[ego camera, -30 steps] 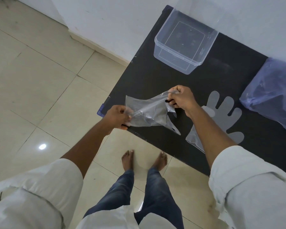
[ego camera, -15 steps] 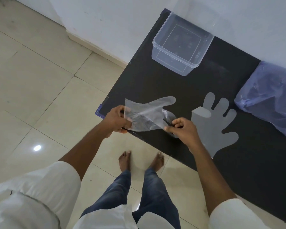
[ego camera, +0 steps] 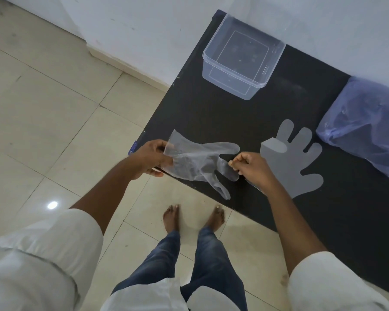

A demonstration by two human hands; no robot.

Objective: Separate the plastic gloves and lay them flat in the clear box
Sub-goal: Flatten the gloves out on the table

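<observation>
two hands share one thin glove [ego camera: 198,162] right now: your left hand [ego camera: 153,157] pinches the cuff edge, your right hand [ego camera: 248,166] is closed in a pinch at one of the glove's fingertips, and the film hangs between them over the near edge of the worktop [ego camera: 222,113]. keep it gently taut so it spreads as a single flat sheet; film this light probably clings and folds if you let it go slack. check that you hold one layer only, since it is too clear to tell from here. a second glove [ego camera: 294,162] lies flat just beside your right hand, partly under the wrist, so lift clear of it. the clear box [ego camera: 243,55] sits open and seemingly empty at the far edge; carry the glove level and lower the cuff first.
</observation>
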